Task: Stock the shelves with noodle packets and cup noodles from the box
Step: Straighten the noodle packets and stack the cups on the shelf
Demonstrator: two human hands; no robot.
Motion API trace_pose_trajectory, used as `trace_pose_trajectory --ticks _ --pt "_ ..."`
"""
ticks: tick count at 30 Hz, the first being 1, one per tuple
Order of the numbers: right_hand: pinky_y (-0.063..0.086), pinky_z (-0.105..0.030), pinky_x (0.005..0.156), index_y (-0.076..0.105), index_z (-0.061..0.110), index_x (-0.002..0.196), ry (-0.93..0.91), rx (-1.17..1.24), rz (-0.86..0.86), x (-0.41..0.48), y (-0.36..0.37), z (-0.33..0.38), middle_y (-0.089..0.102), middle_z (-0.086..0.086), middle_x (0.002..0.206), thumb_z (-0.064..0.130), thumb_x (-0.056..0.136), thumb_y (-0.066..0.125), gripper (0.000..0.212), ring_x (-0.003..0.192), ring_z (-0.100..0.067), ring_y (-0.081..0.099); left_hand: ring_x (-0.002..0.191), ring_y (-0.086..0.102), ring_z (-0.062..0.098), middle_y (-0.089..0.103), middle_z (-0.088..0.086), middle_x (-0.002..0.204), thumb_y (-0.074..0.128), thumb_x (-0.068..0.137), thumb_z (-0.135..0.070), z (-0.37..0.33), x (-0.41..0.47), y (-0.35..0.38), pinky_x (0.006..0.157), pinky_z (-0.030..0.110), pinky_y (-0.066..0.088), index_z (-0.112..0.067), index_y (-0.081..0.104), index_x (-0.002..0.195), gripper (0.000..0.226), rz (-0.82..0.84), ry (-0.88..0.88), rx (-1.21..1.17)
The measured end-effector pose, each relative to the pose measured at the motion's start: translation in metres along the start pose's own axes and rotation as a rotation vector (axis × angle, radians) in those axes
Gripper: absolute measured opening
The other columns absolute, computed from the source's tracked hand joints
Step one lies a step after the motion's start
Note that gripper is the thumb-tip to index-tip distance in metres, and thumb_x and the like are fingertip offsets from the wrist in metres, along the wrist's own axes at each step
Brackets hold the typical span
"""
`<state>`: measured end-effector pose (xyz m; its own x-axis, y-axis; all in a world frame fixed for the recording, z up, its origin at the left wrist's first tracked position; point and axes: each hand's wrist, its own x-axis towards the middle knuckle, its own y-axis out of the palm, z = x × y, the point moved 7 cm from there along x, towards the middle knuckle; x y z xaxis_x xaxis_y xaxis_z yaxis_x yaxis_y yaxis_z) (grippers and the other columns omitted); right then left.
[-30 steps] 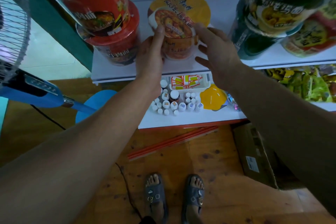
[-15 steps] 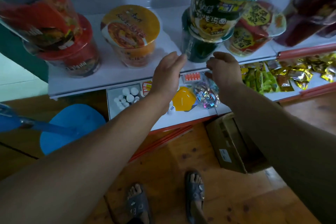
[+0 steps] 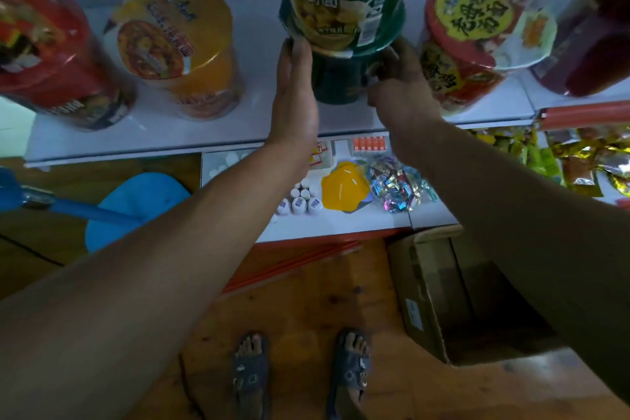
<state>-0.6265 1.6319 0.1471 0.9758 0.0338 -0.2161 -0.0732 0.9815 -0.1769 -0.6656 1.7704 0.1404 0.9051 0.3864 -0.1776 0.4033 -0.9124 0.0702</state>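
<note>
2 green cup noodles are stacked on the upper shelf (image 3: 204, 133), the upper green cup (image 3: 344, 0) seated on the lower green cup (image 3: 335, 82), between an orange cup (image 3: 177, 48) and a red-lidded cup (image 3: 477, 34). The stack is flanked by both hands. The left hand (image 3: 295, 89) is laid flat, fingers straight, against the lower cup's left wall. The right hand (image 3: 399, 89) is curled round its right wall, near the seam between the 2 cups.

Such cups are judged to be light, with thin walls that dent under a hard squeeze, and the glossy film looks slippery. As 2 tiers, the stack is likely top-heavy. It is best taken low on the lower cup, with even pressure from opposite sides, and slid rather than lifted.

The top of the upper cup is cut off by the frame edge. The right fingertips are hidden behind the cup, so the firmness of that grip cannot be told. The inside of the box (image 3: 443, 293) on the floor is dark, and what remains in it cannot be made out. Print on the labels is blurred.
</note>
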Motion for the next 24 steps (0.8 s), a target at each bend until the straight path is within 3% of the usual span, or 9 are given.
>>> trace_pose_trajectory --ticks 2,4,8,10,14,16,20,22,24 --pt "0.053 -0.024 0.082 0.036 0.017 0.145 0.011 0.121 0.06 0.01 0.005 0.001 0.054 -0.003 0.138 -0.014 0.082 0.041 0.07 0.114 -0.015 0.055 0.136 0.042 0.012 0.043 -0.003 0.152 0.033 0.099 -0.058 -0.005 0.014 -0.005 0.115 0.039 0.034 -0.027 0.036 0.15 0.06 -0.04 -0.001 0.009" --pt "0.046 -0.014 0.068 0.037 0.008 0.142 0.012 0.201 0.116 0.012 0.014 0.0 0.054 -0.005 0.129 -0.021 0.087 0.037 0.062 0.106 -0.011 0.057 0.133 0.046 0.012 0.046 -0.001 0.15 0.032 0.101 -0.056 -0.011 0.025 -0.012 0.114 0.04 0.037 -0.025 0.04 0.149 0.057 -0.079 0.002 -0.016" --pt "0.045 -0.019 0.082 0.031 0.012 0.148 0.032 0.222 0.148 -0.002 0.026 -0.016 0.05 -0.001 0.138 -0.023 0.084 0.033 0.073 0.121 -0.011 0.053 0.125 0.052 0.012 0.053 -0.001 0.145 0.035 0.1 -0.059 -0.009 0.037 -0.028 0.111 0.04 0.04 -0.024 0.051 0.141 0.056 -0.167 -0.044 -0.077" --pt "0.047 -0.016 0.078 0.028 0.016 0.151 0.042 0.238 0.165 -0.011 0.027 -0.021 0.045 -0.001 0.146 -0.024 0.083 0.032 0.079 0.122 -0.009 0.052 0.129 0.051 0.014 0.054 0.001 0.144 0.034 0.101 -0.057 -0.005 0.035 -0.03 0.112 0.042 0.04 -0.023 0.052 0.139 0.055 -0.154 -0.039 -0.104" --pt "0.05 -0.015 0.069 0.029 0.022 0.152 0.03 0.192 0.165 -0.018 0.02 -0.024 0.05 0.008 0.13 -0.021 0.084 0.035 0.081 0.12 -0.008 0.053 0.132 0.05 0.013 0.051 0.0 0.147 0.036 0.093 -0.068 0.001 0.03 -0.031 0.112 0.041 0.04 -0.022 0.042 0.148 0.071 -0.136 -0.01 -0.103" --pt "0.049 -0.016 0.073 0.031 0.022 0.152 -0.002 0.122 0.113 -0.01 0.016 -0.019 0.054 0.011 0.12 -0.017 0.086 0.037 0.076 0.111 -0.004 0.057 0.132 0.05 0.015 0.051 0.001 0.147 0.038 0.088 -0.073 0.001 0.035 -0.033 0.112 0.044 0.04 -0.022 0.041 0.149 0.079 -0.145 -0.019 -0.095" --pt "0.049 -0.023 0.076 0.033 0.018 0.151 -0.096 0.024 0.066 0.011 0.017 0.0 0.054 0.019 0.112 -0.012 0.087 0.04 0.071 0.105 -0.003 0.055 0.129 0.053 0.018 0.057 0.004 0.142 0.02 0.099 -0.063 -0.007 0.054 -0.022 0.111 0.047 0.041 -0.022 0.052 0.141 0.067 -0.04 -0.002 -0.024" --pt "0.049 -0.014 0.073 0.031 0.017 0.151 -0.077 0.074 0.102 0.017 0.021 0.003 0.056 0.011 0.128 -0.017 0.087 0.038 0.073 0.107 -0.002 0.052 0.124 0.056 0.016 0.059 0.004 0.139 0.02 0.102 -0.057 -0.01 0.059 -0.021 0.109 0.044 0.043 -0.019 0.054 0.139 0.063 -0.042 0.005 -0.007" --pt "0.049 -0.016 0.076 0.035 0.015 0.149 -0.069 0.142 0.109 0.019 0.021 0.003 0.055 0.0 0.131 -0.019 0.084 0.036 0.074 0.109 -0.005 0.055 0.122 0.057 0.014 0.059 0.003 0.138 0.023 0.101 -0.058 -0.012 0.061 -0.025 0.108 0.043 0.044 -0.02 0.052 0.139 0.061 -0.08 0.006 0.001"
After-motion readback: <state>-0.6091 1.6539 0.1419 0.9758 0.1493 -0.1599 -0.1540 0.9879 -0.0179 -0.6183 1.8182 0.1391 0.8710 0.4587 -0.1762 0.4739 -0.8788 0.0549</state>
